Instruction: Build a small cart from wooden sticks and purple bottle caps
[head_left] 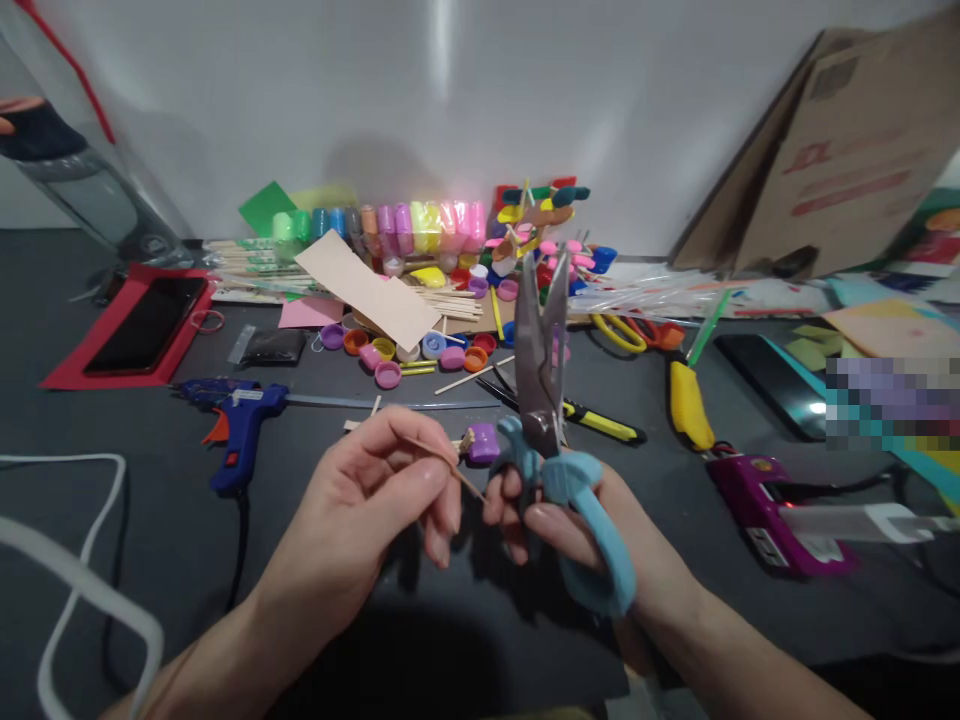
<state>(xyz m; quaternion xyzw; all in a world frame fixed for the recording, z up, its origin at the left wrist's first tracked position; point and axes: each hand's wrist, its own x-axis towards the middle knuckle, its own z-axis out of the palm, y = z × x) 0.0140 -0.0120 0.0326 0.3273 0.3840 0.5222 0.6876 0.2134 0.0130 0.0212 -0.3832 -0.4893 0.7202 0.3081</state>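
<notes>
Near the middle of the view, my left hand (375, 510) pinches a thin wooden stick (472, 486) between thumb and forefinger. The stick's right end reaches the fingertips of my right hand (570, 520). My right hand is wrapped round light blue-handled scissors (541, 390), whose blades point up and stand slightly apart. Behind my hands, a purple cap (482, 442) with short stick pieces beside it lies on the dark table (420, 660). My palms are partly hidden by my fingers and the scissor handles.
A blue glue gun (251, 425) and a phone (146, 325) on red sheet lie left. Coloured caps (388, 374), a beige strip (367, 288) and clay tubs (427, 228) are behind. A yellow-black cutter (604, 422) and purple power strip (765, 510) lie right. Cardboard (840, 170) leans at back right.
</notes>
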